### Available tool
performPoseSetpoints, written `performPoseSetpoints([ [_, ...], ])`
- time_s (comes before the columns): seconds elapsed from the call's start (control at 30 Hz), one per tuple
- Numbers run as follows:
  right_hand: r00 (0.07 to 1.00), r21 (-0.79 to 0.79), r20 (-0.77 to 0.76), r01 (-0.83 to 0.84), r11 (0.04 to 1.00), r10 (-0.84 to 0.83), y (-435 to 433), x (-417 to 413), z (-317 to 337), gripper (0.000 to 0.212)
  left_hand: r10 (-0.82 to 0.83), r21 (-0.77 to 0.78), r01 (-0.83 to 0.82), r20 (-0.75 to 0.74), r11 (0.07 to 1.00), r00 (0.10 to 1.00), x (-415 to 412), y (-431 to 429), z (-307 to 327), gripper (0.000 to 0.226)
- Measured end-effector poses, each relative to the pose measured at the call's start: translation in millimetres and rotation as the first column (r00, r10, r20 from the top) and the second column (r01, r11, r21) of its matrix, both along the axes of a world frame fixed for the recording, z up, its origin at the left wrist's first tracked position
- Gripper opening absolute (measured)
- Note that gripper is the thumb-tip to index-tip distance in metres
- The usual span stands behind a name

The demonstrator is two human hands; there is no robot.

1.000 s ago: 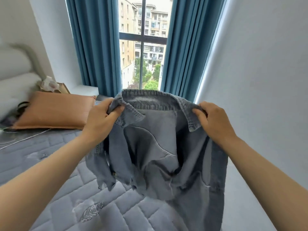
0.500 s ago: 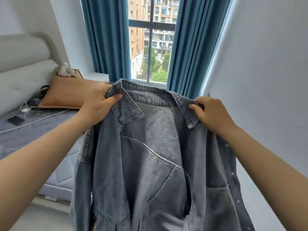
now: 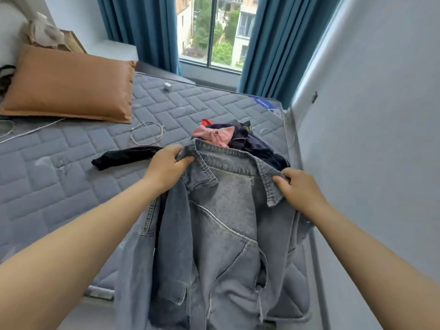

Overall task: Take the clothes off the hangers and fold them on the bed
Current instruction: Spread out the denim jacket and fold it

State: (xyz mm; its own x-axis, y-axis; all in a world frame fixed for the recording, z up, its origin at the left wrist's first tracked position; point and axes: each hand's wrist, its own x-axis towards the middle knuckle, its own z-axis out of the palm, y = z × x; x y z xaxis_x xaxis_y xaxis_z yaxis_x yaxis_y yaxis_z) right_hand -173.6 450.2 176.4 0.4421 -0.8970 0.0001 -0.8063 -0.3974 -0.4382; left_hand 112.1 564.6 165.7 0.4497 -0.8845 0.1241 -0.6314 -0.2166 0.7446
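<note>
A: Ground first. What takes up the most room?
B: A grey quilted mattress [image 3: 71,186], running from near left to the far window. Two teal curtains [image 3: 142,27] hang on either side of the glass.
A: And the task's thing?
B: A faded blue denim jacket [image 3: 226,234], held up by its collar over the near right corner of the mattress. The inside faces the camera. The body hangs down past the mattress edge. Cannot tell whether it touches the mattress.
A: Next in size?
B: An orange rectangular pillow [image 3: 69,84], far left, flat on the mattress. Then a heap of dark navy and pink clothes [image 3: 250,141] just beyond the collar, near the right wall. A black garment [image 3: 123,157] lies stretched out left of the heap, its right end hidden behind a hand.
A: The hands?
B: The left hand [image 3: 166,167] pinches the collar's left end, thumb on the near face, fingers curled behind. The right hand [image 3: 300,189] grips the right collar point, thumb pressed on top, fingers curled together underneath.
A: Small items?
B: A loop of white cable [image 3: 147,133] on the mattress, between pillow and heap. A small white box [image 3: 167,85] farther off, toward the window.
</note>
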Motion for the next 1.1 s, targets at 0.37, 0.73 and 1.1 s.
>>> performPoseSetpoints([
  [0.37, 0.975, 0.239, -0.156, 0.190, 0.952, -0.156, -55, 137, -162, 0.048, 0.072, 0.261, -0.045, -0.094, 0.964, 0.993, 99, -70, -168, 0.016],
  [0.73, 0.987, 0.600, -0.158, 0.084, 0.795, 0.015, 23, 184, -310, 0.028, 0.221, 0.582, -0.061, -0.208, 0.811, 0.953, 80, 48, -321, 0.012],
  [1.1, 0.979, 0.680, -0.202, 0.169, 0.714, -0.039, 73, 217, -415, 0.080, 0.311, 0.726, -0.074, -0.199, 0.684, 0.929, 40, 135, -411, 0.061],
])
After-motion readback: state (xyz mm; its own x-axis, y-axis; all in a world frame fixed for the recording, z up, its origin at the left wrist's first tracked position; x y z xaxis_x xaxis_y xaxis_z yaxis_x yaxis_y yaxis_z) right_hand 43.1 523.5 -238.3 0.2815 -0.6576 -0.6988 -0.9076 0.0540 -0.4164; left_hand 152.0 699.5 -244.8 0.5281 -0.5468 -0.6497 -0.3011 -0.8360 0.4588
